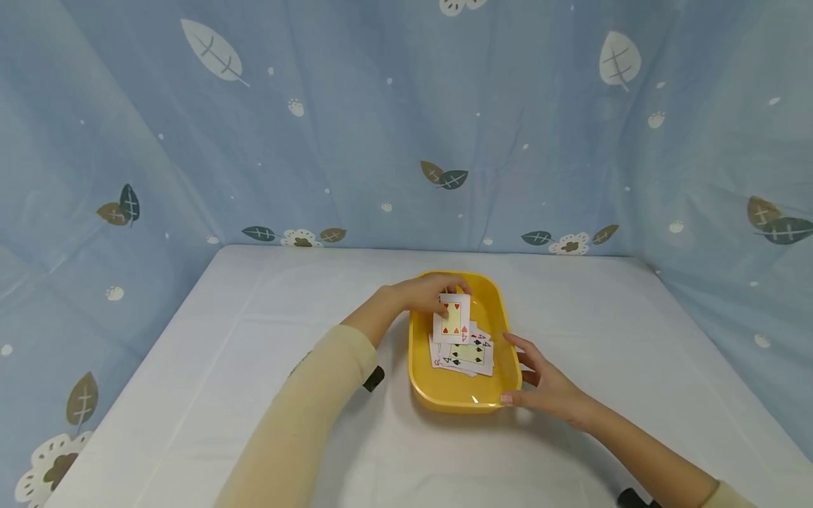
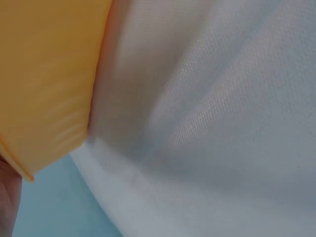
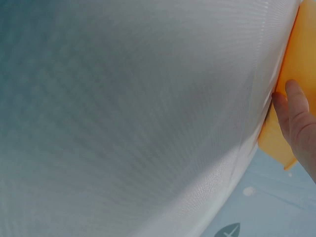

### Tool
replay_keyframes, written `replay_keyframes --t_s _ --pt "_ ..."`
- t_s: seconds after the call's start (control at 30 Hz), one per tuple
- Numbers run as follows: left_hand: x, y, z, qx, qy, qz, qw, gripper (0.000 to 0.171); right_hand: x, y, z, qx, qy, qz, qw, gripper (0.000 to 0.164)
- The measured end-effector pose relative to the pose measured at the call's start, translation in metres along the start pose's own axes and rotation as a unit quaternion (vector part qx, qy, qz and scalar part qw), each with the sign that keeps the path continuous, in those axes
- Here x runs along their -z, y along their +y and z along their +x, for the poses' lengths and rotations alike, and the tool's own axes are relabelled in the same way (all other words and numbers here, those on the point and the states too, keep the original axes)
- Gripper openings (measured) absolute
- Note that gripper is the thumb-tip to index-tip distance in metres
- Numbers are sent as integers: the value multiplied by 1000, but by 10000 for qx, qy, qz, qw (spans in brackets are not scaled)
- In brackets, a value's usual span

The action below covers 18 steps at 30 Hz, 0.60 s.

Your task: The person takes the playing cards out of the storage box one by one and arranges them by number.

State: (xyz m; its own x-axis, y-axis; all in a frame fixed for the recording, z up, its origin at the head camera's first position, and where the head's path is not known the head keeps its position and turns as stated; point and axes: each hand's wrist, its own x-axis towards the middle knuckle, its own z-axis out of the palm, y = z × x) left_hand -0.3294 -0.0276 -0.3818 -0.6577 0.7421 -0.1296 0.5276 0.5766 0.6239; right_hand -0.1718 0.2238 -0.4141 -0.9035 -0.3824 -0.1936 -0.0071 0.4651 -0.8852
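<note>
A yellow plastic basin (image 1: 444, 396) with rounded corners stands on the table. My left hand (image 1: 424, 295) reaches over its far left rim and holds a four of hearts playing card (image 1: 452, 321), face up, with the thumb on its face. Beneath this card lies a loose pile of several cards on the basin floor, a four of spades (image 1: 473, 354) on top. My right hand (image 1: 549, 389) holds the basin's right side, thumb at the near right corner and index finger at the rim. In the right wrist view, its other fingers (image 3: 296, 101) lie against the outer wall.
A white cloth (image 1: 286, 303) covers the table. Behind and on both sides hangs a blue curtain (image 1: 356, 127) with leaf and flower prints. Black wrist straps show near my left forearm and by my right forearm.
</note>
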Motion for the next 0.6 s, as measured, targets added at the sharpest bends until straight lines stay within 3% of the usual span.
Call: replay_keyframes --t_s 0.2,0.4,0.6 --pt "7 -4 -7 41 586 -539 9968 50 0 1 -1 81 -38 44 10000 95" --pt "17 -8 -16 -10 976 -1513 9837 45 1 1 -1 144 -48 38 9999 95" --pt "29 -11 -29 94 1333 -1750 9755 42 1 0 0 121 -12 0 9999 95"
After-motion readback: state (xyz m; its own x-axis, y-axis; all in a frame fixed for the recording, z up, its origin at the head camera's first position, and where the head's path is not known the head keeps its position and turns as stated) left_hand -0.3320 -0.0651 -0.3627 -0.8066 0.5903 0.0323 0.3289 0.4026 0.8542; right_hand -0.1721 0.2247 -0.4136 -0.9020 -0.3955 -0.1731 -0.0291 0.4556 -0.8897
